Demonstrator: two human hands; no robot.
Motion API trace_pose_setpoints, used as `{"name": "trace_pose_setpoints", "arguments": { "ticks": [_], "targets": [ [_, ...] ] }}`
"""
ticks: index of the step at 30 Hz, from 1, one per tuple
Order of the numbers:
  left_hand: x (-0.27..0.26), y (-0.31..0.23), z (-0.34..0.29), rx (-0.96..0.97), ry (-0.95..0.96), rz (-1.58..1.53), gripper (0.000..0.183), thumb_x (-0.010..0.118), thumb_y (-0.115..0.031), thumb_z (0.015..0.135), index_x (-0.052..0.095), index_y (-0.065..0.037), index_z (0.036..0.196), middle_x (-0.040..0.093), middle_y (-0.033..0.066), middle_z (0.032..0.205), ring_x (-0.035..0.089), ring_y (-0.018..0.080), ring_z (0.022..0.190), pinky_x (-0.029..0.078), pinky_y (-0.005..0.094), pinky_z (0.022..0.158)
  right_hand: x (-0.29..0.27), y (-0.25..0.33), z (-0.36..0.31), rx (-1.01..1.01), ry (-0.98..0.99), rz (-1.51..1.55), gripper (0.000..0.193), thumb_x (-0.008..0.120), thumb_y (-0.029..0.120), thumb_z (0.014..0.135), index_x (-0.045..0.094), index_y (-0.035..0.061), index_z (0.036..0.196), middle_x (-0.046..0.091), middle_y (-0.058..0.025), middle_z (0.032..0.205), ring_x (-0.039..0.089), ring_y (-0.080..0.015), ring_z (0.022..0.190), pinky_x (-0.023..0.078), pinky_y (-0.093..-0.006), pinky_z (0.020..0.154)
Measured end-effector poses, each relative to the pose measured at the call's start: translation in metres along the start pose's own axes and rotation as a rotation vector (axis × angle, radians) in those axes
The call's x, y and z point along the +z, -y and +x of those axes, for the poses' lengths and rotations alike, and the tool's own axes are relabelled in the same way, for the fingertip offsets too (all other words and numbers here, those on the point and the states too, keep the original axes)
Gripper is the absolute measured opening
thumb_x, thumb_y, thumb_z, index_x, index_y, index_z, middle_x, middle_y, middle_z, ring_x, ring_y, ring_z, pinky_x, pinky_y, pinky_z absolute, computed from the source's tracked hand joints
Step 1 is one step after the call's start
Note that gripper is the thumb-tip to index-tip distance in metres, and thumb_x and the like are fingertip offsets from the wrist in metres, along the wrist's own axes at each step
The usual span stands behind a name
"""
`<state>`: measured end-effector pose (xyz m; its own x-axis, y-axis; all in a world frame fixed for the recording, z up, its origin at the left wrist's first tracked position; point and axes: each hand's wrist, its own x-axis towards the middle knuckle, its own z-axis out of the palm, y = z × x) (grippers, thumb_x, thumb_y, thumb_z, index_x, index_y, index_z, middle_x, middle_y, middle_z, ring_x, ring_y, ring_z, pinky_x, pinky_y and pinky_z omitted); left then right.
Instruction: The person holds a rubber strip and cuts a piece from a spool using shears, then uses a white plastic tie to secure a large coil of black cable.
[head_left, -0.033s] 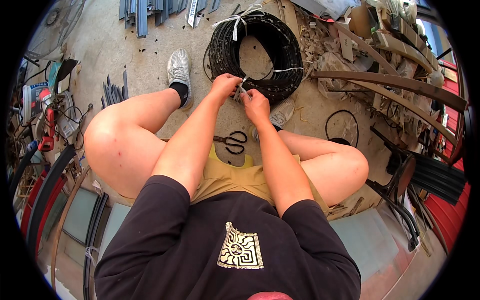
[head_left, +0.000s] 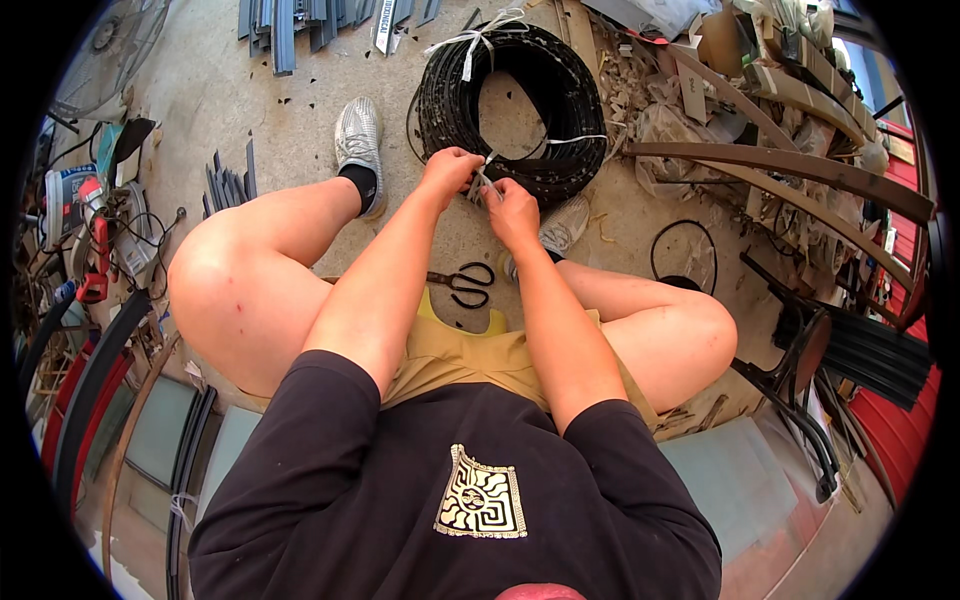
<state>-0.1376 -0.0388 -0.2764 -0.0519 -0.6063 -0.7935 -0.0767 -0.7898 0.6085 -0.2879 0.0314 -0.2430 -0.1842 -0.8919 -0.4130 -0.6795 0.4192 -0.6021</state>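
Note:
A thick black coil of hose or cable [head_left: 565,75] lies on the floor between and beyond my feet. White ties [head_left: 480,38] wrap it at the far left and on the right side. At its near edge my left hand [head_left: 455,172] pinches a whitish tie strip [head_left: 483,180]. Close beside it, my right hand [head_left: 513,212] is closed on the same strip, the fingers a little lower. Part of the strip is hidden by my fingers. Dark-handled scissors [head_left: 468,285] rest on the floor between my legs, below both hands.
Grey profile strips [head_left: 285,30] lie at the far left, with shorter pieces [head_left: 232,180] nearer. A red-handled power tool [head_left: 95,260] stands among clutter at left. Curved brown strips [head_left: 800,165] and scrap are heaped at right. A black loop [head_left: 683,250] lies by my right knee.

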Motion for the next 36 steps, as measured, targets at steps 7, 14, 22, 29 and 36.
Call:
{"name": "trace_pose_setpoints", "arguments": {
  "ticks": [7, 14, 22, 29, 36],
  "targets": [
    [-0.003, -0.001, 0.009, -0.067, 0.079, -0.255, 0.022, 0.066, -0.033, 0.109, 0.076, -0.013, 0.109, 0.071, -0.0042, 0.093, 0.064, 0.0082, 0.083, 0.056, 0.0270, 0.076, 0.000, 0.000, 0.001, 0.043, 0.047, -0.013, 0.034, 0.070, 0.040, 0.101, 0.078, 0.0076, 0.108, 0.078, -0.0225, 0.099, 0.074, -0.0450, 0.097, 0.057, -0.0521, 0.084],
    [0.000, -0.002, 0.012, -0.070, -0.003, -0.284, 0.023, 0.061, -0.032, 0.113, 0.077, -0.015, 0.111, 0.070, -0.0072, 0.091, 0.059, 0.0046, 0.075, 0.052, 0.0217, 0.067, 0.002, -0.001, -0.001, 0.030, 0.060, -0.050, 0.035, 0.064, 0.042, 0.105, 0.078, 0.0107, 0.110, 0.078, -0.0207, 0.101, 0.073, -0.0454, 0.100, 0.056, -0.0541, 0.087],
    [0.008, 0.000, 0.019, 0.051, -0.145, -0.321, 0.021, 0.065, -0.025, 0.111, 0.079, -0.010, 0.106, 0.071, -0.0052, 0.088, 0.056, 0.0059, 0.074, 0.048, 0.0243, 0.067, 0.000, -0.012, -0.003, 0.103, 0.092, -0.163, 0.034, 0.063, 0.040, 0.106, 0.080, 0.0111, 0.102, 0.078, -0.0189, 0.100, 0.073, -0.0430, 0.097, 0.056, -0.0527, 0.085],
    [0.007, -0.001, 0.035, 0.043, -0.180, -0.490, 0.018, 0.069, -0.020, 0.108, 0.078, -0.006, 0.102, 0.073, 0.0000, 0.088, 0.057, 0.0084, 0.072, 0.047, 0.0264, 0.066, 0.002, -0.026, 0.006, 0.246, 0.151, -0.135, 0.035, 0.063, 0.042, 0.106, 0.082, 0.0136, 0.099, 0.079, -0.0147, 0.098, 0.074, -0.0392, 0.095, 0.055, -0.0525, 0.083],
    [0.014, -0.002, 0.040, 0.047, -0.253, -0.532, 0.018, 0.067, -0.020, 0.109, 0.078, -0.007, 0.103, 0.071, -0.0016, 0.084, 0.051, 0.0062, 0.065, 0.040, 0.0241, 0.058, 0.001, -0.029, 0.004, 0.298, 0.207, -0.101, 0.037, 0.062, 0.043, 0.107, 0.082, 0.0136, 0.097, 0.079, -0.0148, 0.100, 0.074, -0.0388, 0.097, 0.056, -0.0518, 0.085]
  ]
}}
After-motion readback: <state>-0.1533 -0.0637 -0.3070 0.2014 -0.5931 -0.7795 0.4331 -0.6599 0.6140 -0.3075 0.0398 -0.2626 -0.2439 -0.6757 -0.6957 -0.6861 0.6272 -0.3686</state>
